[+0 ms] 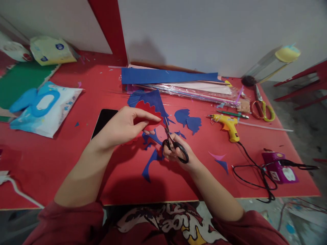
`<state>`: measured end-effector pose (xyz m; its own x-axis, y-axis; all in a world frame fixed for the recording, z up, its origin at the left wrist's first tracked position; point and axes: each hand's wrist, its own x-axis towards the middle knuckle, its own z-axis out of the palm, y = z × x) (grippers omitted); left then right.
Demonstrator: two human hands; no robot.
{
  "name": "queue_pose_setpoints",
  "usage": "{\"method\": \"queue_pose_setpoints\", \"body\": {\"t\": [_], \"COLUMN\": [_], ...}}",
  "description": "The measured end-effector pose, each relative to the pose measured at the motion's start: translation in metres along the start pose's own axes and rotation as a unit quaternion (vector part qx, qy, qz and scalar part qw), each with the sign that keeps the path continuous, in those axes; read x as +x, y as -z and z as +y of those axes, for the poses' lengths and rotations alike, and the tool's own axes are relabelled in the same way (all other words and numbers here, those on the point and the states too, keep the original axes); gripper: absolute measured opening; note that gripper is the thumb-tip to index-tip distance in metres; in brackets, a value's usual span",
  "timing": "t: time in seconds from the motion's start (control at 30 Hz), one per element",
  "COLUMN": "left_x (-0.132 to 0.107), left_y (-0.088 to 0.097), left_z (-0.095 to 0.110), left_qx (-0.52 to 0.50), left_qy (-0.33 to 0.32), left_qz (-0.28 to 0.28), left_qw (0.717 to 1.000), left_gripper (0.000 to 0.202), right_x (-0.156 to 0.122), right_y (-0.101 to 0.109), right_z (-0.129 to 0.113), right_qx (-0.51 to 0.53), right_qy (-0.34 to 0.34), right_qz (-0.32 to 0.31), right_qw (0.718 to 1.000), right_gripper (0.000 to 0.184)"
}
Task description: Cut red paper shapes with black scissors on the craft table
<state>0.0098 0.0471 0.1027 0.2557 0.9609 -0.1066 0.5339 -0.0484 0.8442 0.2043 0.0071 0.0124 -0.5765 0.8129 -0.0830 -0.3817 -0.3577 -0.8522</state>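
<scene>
My left hand [127, 124] pinches a red sheet piece [146, 108] with a scalloped upper edge; I cannot tell whether it is paper or foam. Black-handled scissors [182, 151] are in my right hand [180, 153], with fingers through the loops. Their blades point up and away, right beside the red piece's right edge. Under and around my hands lie blue scraps [151, 163]. Two blue cut-outs with notched edges [193, 124] rest to the right of the blades. A dark phone [103, 119] is partly hidden behind my left wrist.
Blue strips [168, 75] and plastic-wrapped sheets lie along the wall. To the right are a yellow glue gun [227, 126] with its black cord, a purple box [278, 168], and larger scissors [263, 109]. A wipes pack [48, 110] and green sheet [28, 83] are at left.
</scene>
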Motion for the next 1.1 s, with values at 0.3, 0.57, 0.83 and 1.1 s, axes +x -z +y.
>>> {"method": "queue_pose_setpoints", "body": {"t": [0.3, 0.57, 0.83, 1.1], "left_x": [-0.0002, -0.0002, -0.0008, -0.0012], "left_y": [0.0009, 0.0012, 0.003, 0.004], "left_z": [-0.0029, -0.0035, -0.0009, -0.0058], "left_qx": [0.023, 0.027, 0.06, 0.056], "left_qy": [-0.009, -0.03, -0.038, -0.067], "left_qz": [0.005, 0.013, 0.001, -0.014], "left_qw": [1.0, 0.999, 0.997, 0.996], "left_gripper": [0.034, 0.034, 0.036, 0.032], "right_x": [0.0008, 0.0009, -0.0009, -0.0026], "right_y": [0.0, 0.0041, 0.0055, 0.0053], "right_z": [0.0008, 0.0065, 0.0062, 0.0047], "right_qx": [-0.004, 0.007, 0.03, 0.039], "right_qy": [-0.006, -0.006, 0.003, 0.007], "right_qz": [0.003, -0.013, -0.055, -0.073], "right_qw": [1.0, 1.0, 0.998, 0.997], "right_gripper": [0.048, 0.046, 0.041, 0.04]}}
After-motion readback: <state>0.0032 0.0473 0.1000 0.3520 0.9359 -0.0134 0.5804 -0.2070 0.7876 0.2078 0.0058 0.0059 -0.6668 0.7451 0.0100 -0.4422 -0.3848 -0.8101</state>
